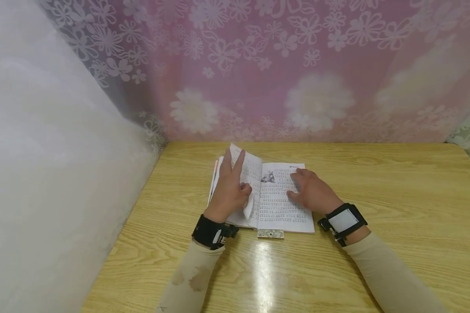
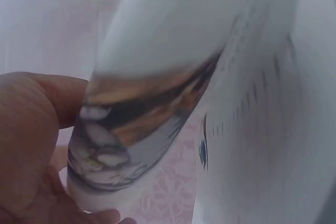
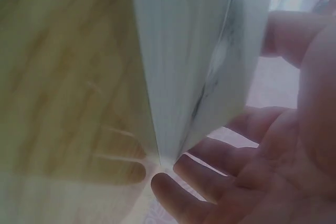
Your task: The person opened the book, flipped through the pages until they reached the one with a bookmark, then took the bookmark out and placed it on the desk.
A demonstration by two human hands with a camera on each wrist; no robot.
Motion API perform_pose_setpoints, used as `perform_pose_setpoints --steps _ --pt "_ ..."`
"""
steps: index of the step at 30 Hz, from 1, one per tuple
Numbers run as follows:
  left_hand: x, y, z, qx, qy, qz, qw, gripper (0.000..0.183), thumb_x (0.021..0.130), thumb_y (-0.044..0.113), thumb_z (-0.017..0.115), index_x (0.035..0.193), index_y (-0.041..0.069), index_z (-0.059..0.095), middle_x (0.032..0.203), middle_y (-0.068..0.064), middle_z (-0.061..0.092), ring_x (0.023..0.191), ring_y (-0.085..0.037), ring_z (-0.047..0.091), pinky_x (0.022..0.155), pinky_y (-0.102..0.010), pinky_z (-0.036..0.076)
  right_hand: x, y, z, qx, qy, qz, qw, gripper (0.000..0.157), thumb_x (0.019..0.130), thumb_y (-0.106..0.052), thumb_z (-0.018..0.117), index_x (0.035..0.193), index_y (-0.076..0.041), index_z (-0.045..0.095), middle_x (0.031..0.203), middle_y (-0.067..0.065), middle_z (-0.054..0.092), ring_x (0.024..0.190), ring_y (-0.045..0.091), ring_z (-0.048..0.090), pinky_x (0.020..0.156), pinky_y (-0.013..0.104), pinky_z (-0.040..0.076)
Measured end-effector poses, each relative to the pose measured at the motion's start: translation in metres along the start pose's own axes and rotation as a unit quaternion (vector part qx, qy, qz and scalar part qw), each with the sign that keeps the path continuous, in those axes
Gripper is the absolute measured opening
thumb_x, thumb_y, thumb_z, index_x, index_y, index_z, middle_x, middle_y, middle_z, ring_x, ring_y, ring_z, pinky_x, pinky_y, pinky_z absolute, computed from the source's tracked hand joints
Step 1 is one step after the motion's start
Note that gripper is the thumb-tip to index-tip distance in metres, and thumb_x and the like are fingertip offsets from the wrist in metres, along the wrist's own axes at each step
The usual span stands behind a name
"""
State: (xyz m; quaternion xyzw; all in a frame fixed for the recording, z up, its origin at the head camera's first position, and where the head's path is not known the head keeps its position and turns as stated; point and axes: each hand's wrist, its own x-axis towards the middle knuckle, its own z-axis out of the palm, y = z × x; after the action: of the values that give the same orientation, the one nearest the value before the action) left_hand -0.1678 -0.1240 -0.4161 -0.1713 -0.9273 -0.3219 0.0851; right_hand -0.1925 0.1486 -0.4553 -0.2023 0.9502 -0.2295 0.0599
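Note:
An open book (image 1: 283, 208) with printed text and a small grey picture lies on the table. My left hand (image 1: 228, 195) is over its left side, two fingers stretched along a raised page (image 1: 250, 208) and the thumb bent in at it. In the left wrist view that page (image 2: 131, 124), with a coloured picture, curves between thumb and fingers. My right hand (image 1: 317, 191) rests along the outer edge of the right-hand page, fingers spread and loosely bent. The right wrist view has its fingertips (image 3: 178, 195) right by the corner of the book's page block (image 3: 176, 51).
A patterned strip (image 1: 270, 234) sticks out from under the book's near edge. The wood-grain table (image 1: 395, 195) meets a pink floral curtain (image 1: 258, 87) at the back and a pale white sheet (image 1: 55, 152) on the left.

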Motion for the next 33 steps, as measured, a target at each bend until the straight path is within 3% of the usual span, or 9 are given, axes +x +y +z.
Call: perform_pose_setpoints --steps 2,4,6,9,11,13,16,22,33 --pt "-0.001 -0.005 -0.003 0.061 -0.001 0.024 0.9979 0.083 0.085 -0.004 0.061 0.162 0.012 0.036 0.170 -0.025 0.008 0.158 -0.042 0.007 0.117 -0.054 0.033 0.000 0.000 0.001 -0.003 0.001 0.002 1.000 0.069 0.099 -0.032 0.068 0.148 0.011 0.046 0.157 0.035 0.035 0.146 0.051 0.032 0.117 0.062 0.033" --pt "-0.001 -0.009 -0.006 0.109 -0.010 0.038 0.9932 0.067 0.085 -0.003 0.061 0.151 0.010 0.055 0.163 -0.024 0.036 0.155 -0.043 0.022 0.122 -0.062 0.021 0.000 0.000 0.002 -0.003 0.000 0.008 1.000 0.070 0.098 -0.033 0.069 0.149 0.010 0.047 0.157 0.035 0.035 0.147 0.050 0.032 0.117 0.062 0.033" --pt "-0.002 -0.011 -0.007 0.123 -0.046 0.031 0.9909 0.050 0.091 0.001 0.059 0.140 0.009 0.065 0.147 -0.019 0.058 0.145 -0.040 0.043 0.121 -0.062 0.024 -0.001 0.000 0.003 -0.007 -0.002 0.013 1.000 0.071 0.098 -0.033 0.070 0.149 0.010 0.047 0.157 0.034 0.035 0.147 0.050 0.032 0.117 0.062 0.033" --pt "-0.003 -0.011 -0.010 0.081 -0.147 -0.031 0.9854 0.036 0.104 0.016 0.056 0.137 0.007 0.067 0.137 -0.012 0.067 0.136 -0.034 0.056 0.117 -0.054 0.036 -0.001 0.000 0.004 -0.010 -0.005 0.021 1.000 0.071 0.097 -0.033 0.070 0.150 0.008 0.046 0.158 0.032 0.036 0.148 0.048 0.032 0.117 0.061 0.034" --pt "-0.003 -0.010 -0.010 0.058 -0.205 -0.088 0.9729 0.044 0.108 0.031 0.055 0.142 0.006 0.062 0.143 -0.013 0.063 0.137 -0.032 0.055 0.114 -0.050 0.042 0.000 0.000 0.004 -0.013 -0.004 0.020 1.000 0.070 0.097 -0.033 0.070 0.150 0.008 0.046 0.158 0.032 0.036 0.148 0.048 0.032 0.117 0.062 0.034" --pt "-0.003 -0.008 -0.009 0.060 -0.237 -0.124 0.9616 0.054 0.106 0.043 0.057 0.146 0.006 0.057 0.147 -0.015 0.058 0.140 -0.034 0.051 0.112 -0.048 0.043 0.000 0.001 0.004 -0.016 -0.003 0.018 1.000 0.070 0.097 -0.033 0.070 0.150 0.008 0.047 0.158 0.032 0.036 0.148 0.048 0.032 0.116 0.062 0.034" --pt "0.000 -0.004 -0.004 0.095 -0.223 -0.126 0.9620 0.068 0.100 0.051 0.065 0.151 0.007 0.051 0.148 -0.017 0.054 0.138 -0.036 0.049 0.111 -0.049 0.044 0.001 0.001 0.003 -0.019 0.000 0.015 1.000 0.070 0.097 -0.034 0.071 0.149 0.007 0.048 0.158 0.031 0.037 0.147 0.048 0.033 0.116 0.061 0.035" --pt "0.007 0.002 0.015 0.101 -0.173 -0.058 0.9781 0.078 0.095 0.045 0.075 0.157 0.008 0.044 0.162 -0.020 0.036 0.151 -0.038 0.033 0.122 -0.050 0.030 0.000 0.001 0.003 -0.022 0.006 0.006 1.000 0.068 0.097 -0.034 0.072 0.148 0.006 0.050 0.157 0.031 0.039 0.147 0.047 0.035 0.115 0.061 0.036" --pt "0.011 -0.016 0.033 0.073 -0.190 -0.046 0.9780 0.073 0.098 0.038 0.073 0.158 0.013 0.042 0.158 -0.013 0.044 0.146 -0.033 0.042 0.116 -0.046 0.040 0.000 0.000 0.000 -0.021 0.010 0.010 1.000 0.073 0.095 -0.033 0.074 0.149 0.007 0.047 0.157 0.032 0.038 0.147 0.048 0.034 0.117 0.061 0.034"
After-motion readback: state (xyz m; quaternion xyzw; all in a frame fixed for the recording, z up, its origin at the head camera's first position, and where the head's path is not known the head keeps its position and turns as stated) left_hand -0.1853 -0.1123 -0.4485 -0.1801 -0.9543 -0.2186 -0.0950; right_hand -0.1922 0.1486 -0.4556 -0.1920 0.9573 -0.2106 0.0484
